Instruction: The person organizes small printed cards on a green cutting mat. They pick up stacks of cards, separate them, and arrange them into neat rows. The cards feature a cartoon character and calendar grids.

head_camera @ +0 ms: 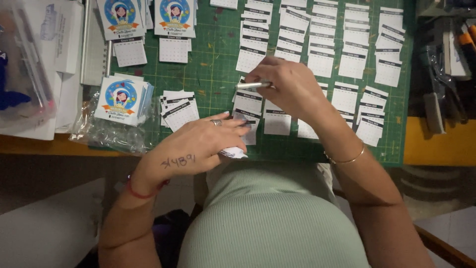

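Left hand [191, 149] fingers curled on paper slips [233, 151], right hand [290, 87] pinching silver tool [253, 85]

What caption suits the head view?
Left hand presses calendar slips on a green mat; right hand holds a metal tool.

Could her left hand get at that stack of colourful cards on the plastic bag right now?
Probably yes. The stack of colourful cards lies just beyond the left hand, with nothing standing between them. But that hand already grips small paper slips, so it would likely need to drop those first.
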